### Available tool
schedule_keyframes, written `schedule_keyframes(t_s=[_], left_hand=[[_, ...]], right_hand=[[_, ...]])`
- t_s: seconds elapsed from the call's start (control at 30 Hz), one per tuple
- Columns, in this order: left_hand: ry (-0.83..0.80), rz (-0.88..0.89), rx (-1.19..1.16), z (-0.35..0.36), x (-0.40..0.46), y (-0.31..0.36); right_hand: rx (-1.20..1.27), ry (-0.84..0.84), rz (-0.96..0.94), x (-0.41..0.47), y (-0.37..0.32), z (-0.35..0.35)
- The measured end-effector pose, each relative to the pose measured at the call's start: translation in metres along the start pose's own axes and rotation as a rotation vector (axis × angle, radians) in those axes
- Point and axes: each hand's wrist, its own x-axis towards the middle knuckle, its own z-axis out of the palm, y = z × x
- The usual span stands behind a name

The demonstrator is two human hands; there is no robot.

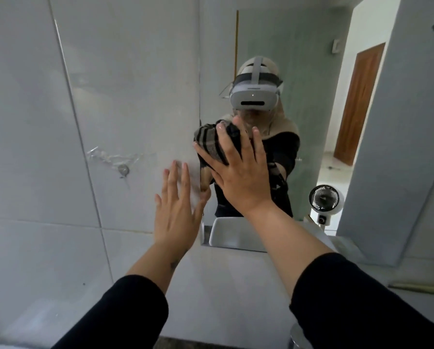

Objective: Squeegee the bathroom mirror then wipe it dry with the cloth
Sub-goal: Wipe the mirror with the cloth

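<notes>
The bathroom mirror (299,59) hangs on the tiled wall ahead, its left edge running down the middle of the view. My right hand (238,172) presses a dark striped cloth (210,142) flat against the glass near the mirror's left edge, fingers spread over it. My left hand (178,212) rests flat on the wall tile just left of the mirror, fingers apart and holding nothing. No squeegee is in view.
Grey wall tiles (85,122) fill the left side, with a small round hook and torn tape (122,169). The mirror reflects a person wearing a headset, a white basin, a small fan (324,197) and a wooden door (356,104).
</notes>
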Motion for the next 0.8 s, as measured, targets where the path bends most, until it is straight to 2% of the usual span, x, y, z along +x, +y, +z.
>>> schedule_keyframes(t_s=[0.1,0.2,0.47,0.63,0.8], left_hand=[[-0.015,0.008,0.022,0.005,-0.006,-0.003],[-0.039,0.029,0.067,0.007,-0.013,-0.001],[-0.110,0.030,0.122,0.008,-0.016,0.018],[-0.084,0.018,0.130,0.014,-0.014,0.018],[-0.039,0.017,0.087,0.022,-0.013,0.016]], right_hand=[[0.012,-0.065,-0.100,-0.024,-0.004,0.002],[-0.004,-0.108,-0.105,-0.041,0.001,-0.003],[-0.073,-0.147,0.077,-0.076,0.054,-0.028],[-0.082,-0.174,0.210,-0.103,0.109,-0.044],[-0.093,-0.161,0.452,-0.140,0.153,-0.057]])
